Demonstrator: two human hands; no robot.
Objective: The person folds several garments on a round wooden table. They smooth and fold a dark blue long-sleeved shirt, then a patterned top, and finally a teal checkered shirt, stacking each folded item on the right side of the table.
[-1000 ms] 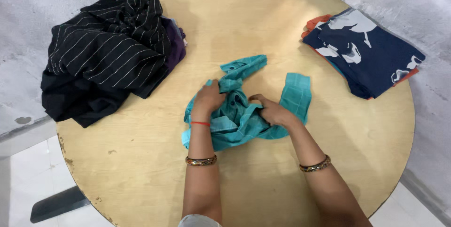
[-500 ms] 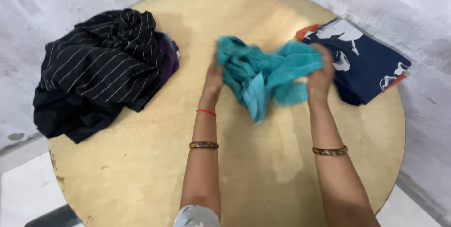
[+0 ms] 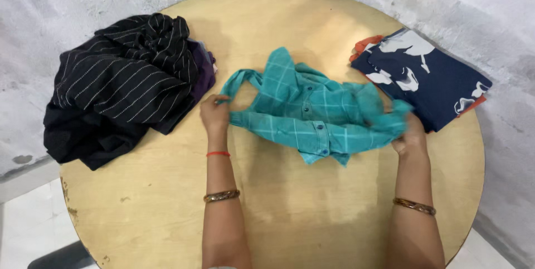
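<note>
Stretching a teal checked shirt (image 3: 312, 110) lengthwise left-to-right mid-desk (image 3: 278, 213), left hand (image 3: 215, 114) and right hand (image 3: 409, 135) each pinching an end.

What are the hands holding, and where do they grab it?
Both hold the teal checked shirt, stretched over the round table. The left hand grips its left end, the right hand its right end.

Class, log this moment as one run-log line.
left hand: grips teal checked shirt | right hand: grips its other end | shirt: stretched over round table
</note>
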